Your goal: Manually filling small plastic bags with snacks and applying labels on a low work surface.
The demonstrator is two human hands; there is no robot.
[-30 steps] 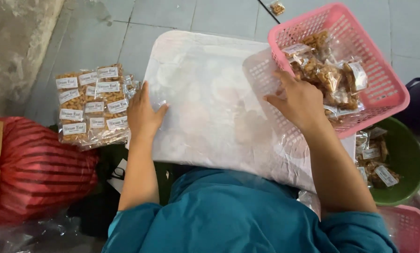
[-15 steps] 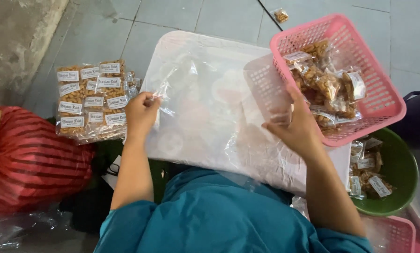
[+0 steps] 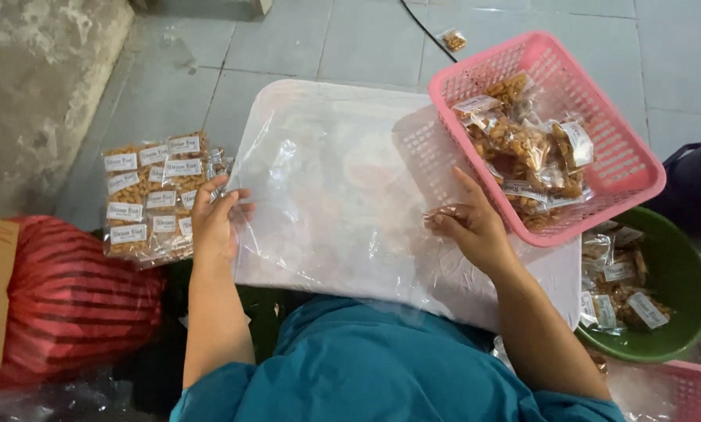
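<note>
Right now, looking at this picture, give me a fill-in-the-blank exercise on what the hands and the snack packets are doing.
1. Both hands hold a clear plastic ____ over the white tray.
2. The basket full of snack packets is ____ in colour.
3. The bowl below the basket is ____.
4. The flat pile of labelled packets lies beside the ____ hand.

Missing words: bag; pink; green; left

Between my hands the clear plastic bag (image 3: 327,203) looks thin, glossy, crinkly. By my right hand (image 3: 469,227), pink basket (image 3: 631,176) is matt perforated plastic; green bowl (image 3: 682,273) smooth plastic.
</note>
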